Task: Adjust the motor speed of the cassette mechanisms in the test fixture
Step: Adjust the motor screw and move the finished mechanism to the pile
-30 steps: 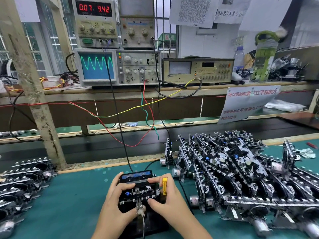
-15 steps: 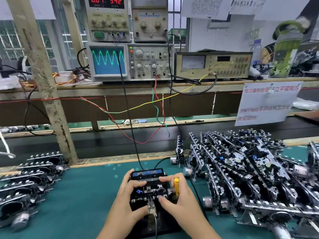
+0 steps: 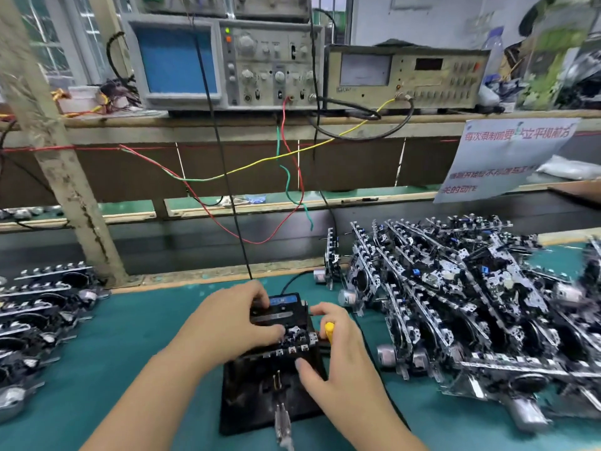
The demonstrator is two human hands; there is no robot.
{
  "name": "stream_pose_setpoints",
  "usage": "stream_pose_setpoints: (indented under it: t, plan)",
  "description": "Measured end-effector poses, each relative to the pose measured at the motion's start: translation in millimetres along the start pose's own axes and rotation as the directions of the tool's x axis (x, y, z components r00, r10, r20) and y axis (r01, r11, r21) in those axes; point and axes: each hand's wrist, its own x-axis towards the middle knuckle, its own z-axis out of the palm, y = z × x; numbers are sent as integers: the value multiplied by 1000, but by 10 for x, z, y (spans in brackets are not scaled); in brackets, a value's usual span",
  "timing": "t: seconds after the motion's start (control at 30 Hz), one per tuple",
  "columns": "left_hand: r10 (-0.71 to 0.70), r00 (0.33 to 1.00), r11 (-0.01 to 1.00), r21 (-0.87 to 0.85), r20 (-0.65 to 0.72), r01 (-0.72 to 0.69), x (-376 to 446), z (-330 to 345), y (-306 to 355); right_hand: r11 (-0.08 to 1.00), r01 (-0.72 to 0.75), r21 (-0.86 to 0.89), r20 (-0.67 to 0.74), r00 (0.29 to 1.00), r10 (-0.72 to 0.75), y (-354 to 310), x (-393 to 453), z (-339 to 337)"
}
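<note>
We hold the mechanism [image 3: 281, 323] seated in the fixture [image 3: 260, 398] on the bench [image 3: 130, 340]: our left hand [image 3: 234, 323] grips its top, our right hand [image 3: 338, 349] pinches its edge while holding the yellow screwdriver [image 3: 329, 330]. Best keep it pressed flat and turn gently, watching the scope [image 3: 175, 60].

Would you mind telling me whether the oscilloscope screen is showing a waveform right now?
No, the oscilloscope screen is a plain blue field with no trace visible on it.
</note>
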Motion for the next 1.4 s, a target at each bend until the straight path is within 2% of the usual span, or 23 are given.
stream_pose_setpoints:
  t: [0.1, 0.2, 0.3, 0.37, 0.43, 0.53, 0.63, 0.77, 0.8, 0.87, 0.93, 1.0, 1.1, 1.2, 1.3, 1.4]
  plan:
    - [-15, 996, 994, 112, 91, 5, 142, -92, 105, 999, 15, -50, 55, 998, -12, 4, -10, -5]
    - [9, 998, 991, 134, 56, -16, 144, -127, 115, 998, 19, -53, 74, 997, -15, 4, -18, -9]
    - [5, 989, 1000, -6, -146, -6, 28, -173, -6, 997, 42, -65, 53, 998, -39, -10, -13, -26]
    - [-107, 940, 988, -139, -325, 64, -92, -149, -172, 989, 104, -101, 47, 994, -99, -39, 14, -41]
    - [-263, 881, 962, -179, -394, 206, -233, -49, -401, 981, 148, -124, 85, 987, -138, -75, 51, -54]
    - [-433, 853, 901, -114, -290, 419, -424, 184, -795, 966, 197, -170, 174, 970, -168, -86, 109, -38]
    - [-497, 856, 866, -14, -140, 501, -514, 307, -978, 949, 229, -218, 188, 964, -189, -93, 178, -32]
    - [-540, 825, 822, 108, -164, 559, -594, 295, -871, 920, 259, -295, 178, 961, -213, -124, 228, -16]
    - [-502, 845, 849, 80, -182, 522, -616, 276, -798, 915, 263, -307, 174, 960, -217, -129, 240, -19]
    - [-387, 901, 917, -188, -196, 353, -664, 263, -591, 914, 273, -298, 172, 958, -230, -145, 274, -43]
    - [-338, 927, 838, -499, -160, 220, -710, 248, -308, 931, 270, -243, 158, 959, -237, -187, 331, -91]
    - [-344, 927, 735, -657, -149, 167, -722, 223, -107, 968, 212, -137, 132, 972, -194, -285, 401, -181]
    - [-305, 919, 744, -665, -251, 65, -698, 61, 58, 988, 146, 53, 98, 984, -151, -500, 476, -415]
    - [-192, 938, 775, -631, -290, -36, -634, -131, 270, 985, 103, 137, 23, 994, -107, -662, 458, -753]
    - [-89, 977, 710, -701, -193, -74, -494, -146, 627, 967, -58, 246, -10, 998, 62, -695, 431, -1166]
    - [71, 994, 636, -764, -81, -108, -331, -20, 1101, 953, -191, 236, -60, 976, 211, -594, 418, -1619]
